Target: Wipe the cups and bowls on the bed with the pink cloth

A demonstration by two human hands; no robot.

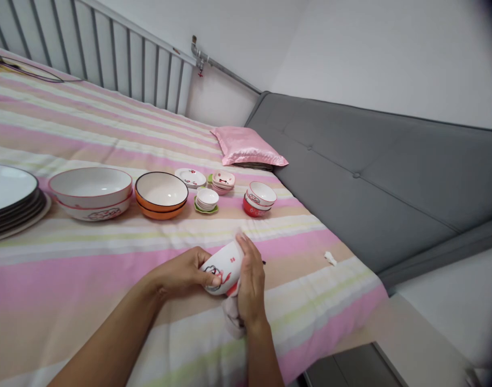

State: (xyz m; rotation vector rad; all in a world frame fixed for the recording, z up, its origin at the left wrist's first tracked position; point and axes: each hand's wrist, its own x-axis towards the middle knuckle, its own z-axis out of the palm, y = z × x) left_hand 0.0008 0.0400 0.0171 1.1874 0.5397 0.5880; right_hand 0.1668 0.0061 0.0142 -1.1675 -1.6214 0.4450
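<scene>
My left hand (pixel 192 271) grips a small white bowl (pixel 225 260) with a red and black drawing on its outside. The bowl is tipped on its side above the bed, its opening turned away from my left hand. My right hand (pixel 251 279) presses against the bowl's right side with a pale cloth (pixel 232 317) under the palm. The cloth hangs below the bowl, and part of it is hidden by my right hand. Ahead stands a stack of small bowls (pixel 260 199), red at the bottom and white on top.
A row on the striped bedspread (pixel 109 263) holds dark-edged plates (pixel 10 193), large white bowls (pixel 91 188), orange bowls (pixel 161 193), small dishes (pixel 207 199), oval plates (pixel 190 176) and pink dishes (pixel 222 180). Behind are a pink pillow (pixel 248 146) and the grey headboard (pixel 354 174). A crumpled tissue (pixel 330 258) lies right.
</scene>
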